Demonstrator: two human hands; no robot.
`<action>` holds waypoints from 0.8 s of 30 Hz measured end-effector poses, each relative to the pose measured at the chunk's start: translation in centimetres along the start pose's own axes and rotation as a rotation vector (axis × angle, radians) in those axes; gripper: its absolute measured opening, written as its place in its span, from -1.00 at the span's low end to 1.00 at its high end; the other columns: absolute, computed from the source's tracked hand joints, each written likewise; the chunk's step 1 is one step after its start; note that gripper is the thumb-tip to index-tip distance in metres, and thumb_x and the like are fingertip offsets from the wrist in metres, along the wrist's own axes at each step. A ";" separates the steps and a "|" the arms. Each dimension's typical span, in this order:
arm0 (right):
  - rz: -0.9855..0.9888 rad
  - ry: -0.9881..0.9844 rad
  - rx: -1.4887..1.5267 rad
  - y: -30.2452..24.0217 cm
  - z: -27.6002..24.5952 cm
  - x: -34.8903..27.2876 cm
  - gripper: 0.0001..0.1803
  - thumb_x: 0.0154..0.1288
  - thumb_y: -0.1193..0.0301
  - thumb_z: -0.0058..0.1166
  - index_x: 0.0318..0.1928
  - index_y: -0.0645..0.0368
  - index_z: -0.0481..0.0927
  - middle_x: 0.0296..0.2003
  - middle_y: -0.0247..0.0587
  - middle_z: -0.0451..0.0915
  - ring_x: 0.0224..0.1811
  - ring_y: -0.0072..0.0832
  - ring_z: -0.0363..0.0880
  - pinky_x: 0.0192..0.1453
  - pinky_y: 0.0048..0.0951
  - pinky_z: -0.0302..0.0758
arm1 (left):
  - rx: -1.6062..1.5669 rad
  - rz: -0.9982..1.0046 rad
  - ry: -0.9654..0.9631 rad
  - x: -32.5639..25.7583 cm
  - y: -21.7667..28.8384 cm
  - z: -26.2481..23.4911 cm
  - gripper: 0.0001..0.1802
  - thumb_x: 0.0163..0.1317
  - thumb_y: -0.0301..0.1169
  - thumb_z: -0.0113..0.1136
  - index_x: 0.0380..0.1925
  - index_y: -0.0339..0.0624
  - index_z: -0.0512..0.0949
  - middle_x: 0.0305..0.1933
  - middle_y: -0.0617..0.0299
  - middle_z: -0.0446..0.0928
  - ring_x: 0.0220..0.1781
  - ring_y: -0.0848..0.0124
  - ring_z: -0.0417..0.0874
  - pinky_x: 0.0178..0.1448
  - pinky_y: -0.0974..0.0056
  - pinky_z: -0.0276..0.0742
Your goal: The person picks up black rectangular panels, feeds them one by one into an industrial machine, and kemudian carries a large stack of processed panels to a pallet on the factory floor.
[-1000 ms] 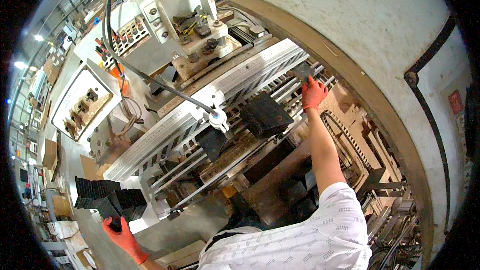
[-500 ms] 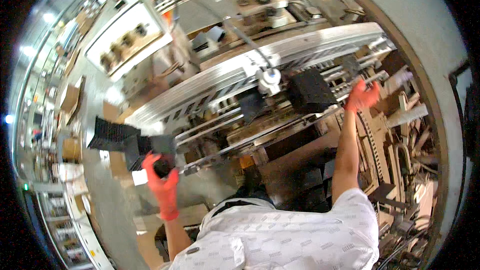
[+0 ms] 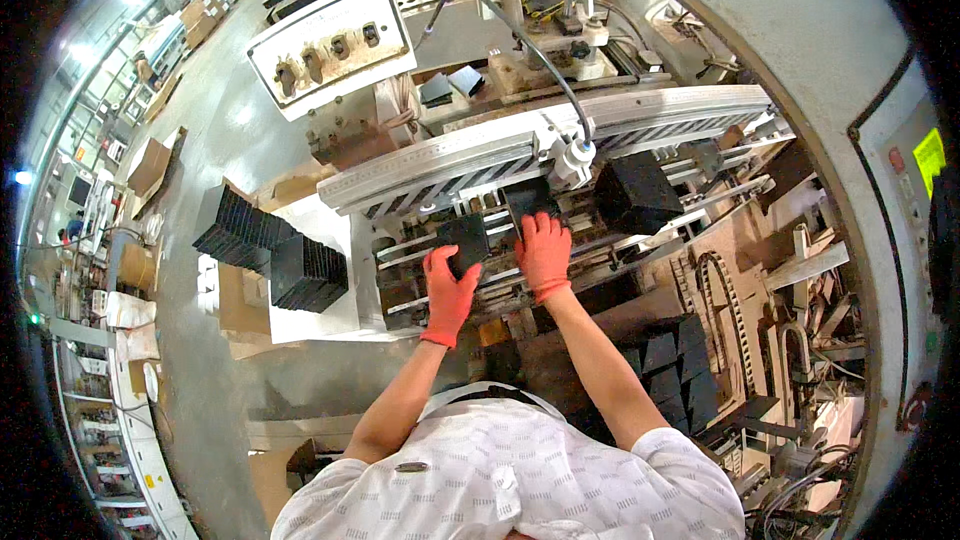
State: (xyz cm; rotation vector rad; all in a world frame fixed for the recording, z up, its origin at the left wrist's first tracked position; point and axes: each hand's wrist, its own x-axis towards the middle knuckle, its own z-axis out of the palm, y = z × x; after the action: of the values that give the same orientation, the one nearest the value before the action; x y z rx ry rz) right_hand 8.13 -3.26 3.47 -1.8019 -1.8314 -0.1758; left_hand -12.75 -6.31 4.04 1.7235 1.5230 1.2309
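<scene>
My left hand (image 3: 450, 292), in an orange-red glove, grips a thin black square piece (image 3: 465, 243) at its near side, over the rails of a long machine (image 3: 430, 165). Just right of it, my gloved right hand (image 3: 545, 255) has its fingers closed on the near edge of another black square piece (image 3: 528, 198), below the white nozzle head (image 3: 575, 162). The right thumb is mostly hidden. Farther right on the rails sits a black block-like stack (image 3: 640, 192), apart from both hands.
Two stacks of black pieces (image 3: 308, 275) stand on a white surface (image 3: 330, 328) at left. More black blocks (image 3: 668, 370) lie below the machine's near side, right of my body. A grey cabinet edge (image 3: 840, 130) and a cable chain (image 3: 722, 290) border the right.
My left hand has come rightward from the left stacks to the rails, with a black piece in it. My right hand has moved left from the rails' right end to the middle piece.
</scene>
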 end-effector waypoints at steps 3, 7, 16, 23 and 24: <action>0.029 0.186 0.164 0.5 -2.4 -1.5 -0.62 0.29 0.37 0.38 0.10 0.09 0.65 -0.07 -0.09 0.64 -0.03 -0.02 0.65 0.03 -0.08 0.59 | 0.042 0.009 -0.008 1.3 0.3 3.1 -0.41 0.20 -0.50 0.54 0.19 -0.24 0.46 0.29 -0.17 0.43 0.39 -0.14 0.44 0.39 -0.07 0.47; 0.310 0.404 0.472 1.0 -10.0 -4.3 -0.75 0.44 0.43 0.33 0.07 0.20 0.69 -0.18 -0.06 0.68 -0.12 -0.06 0.68 0.04 -0.12 0.63 | 0.093 0.200 -0.013 3.1 1.1 8.9 -0.44 0.23 -0.51 0.51 0.18 -0.23 0.45 0.35 -0.26 0.36 0.42 -0.30 0.39 0.41 -0.14 0.44; 0.545 0.738 0.646 9.0 -18.4 -4.7 -0.67 0.64 0.50 0.10 0.27 0.42 0.64 0.22 -0.06 0.72 0.24 -0.31 0.65 0.49 -0.27 0.49 | 0.412 0.000 0.028 3.8 4.2 14.7 -0.46 0.17 -0.20 0.55 0.10 -0.04 0.55 0.29 -0.01 0.50 0.31 -0.15 0.45 0.31 -0.18 0.35; 0.609 0.657 1.228 17.1 -16.0 0.9 -0.70 0.66 0.41 0.11 0.20 0.31 0.72 -0.04 -0.26 0.75 -0.21 -0.58 0.68 -0.15 -0.47 0.69 | 0.520 0.051 0.072 4.0 3.8 14.3 -0.46 0.17 0.02 0.51 0.08 0.07 0.64 0.36 0.00 0.63 0.36 -0.13 0.48 0.38 -0.26 0.28; 0.628 0.616 1.298 17.5 -15.6 1.4 -0.71 0.65 0.40 0.12 0.16 0.31 0.74 -0.06 -0.28 0.75 -0.22 -0.61 0.67 -0.17 -0.47 0.68 | 0.511 0.068 0.094 3.9 3.6 14.4 -0.45 0.18 0.03 0.51 0.09 0.06 0.63 0.38 -0.04 0.62 0.37 -0.14 0.48 0.40 -0.26 0.28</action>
State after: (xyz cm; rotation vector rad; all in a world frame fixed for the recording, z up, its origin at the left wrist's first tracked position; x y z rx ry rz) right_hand 29.48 -7.75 12.10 -1.0457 -0.5457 0.5263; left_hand 1.41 -0.87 1.78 2.0682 1.9773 1.0213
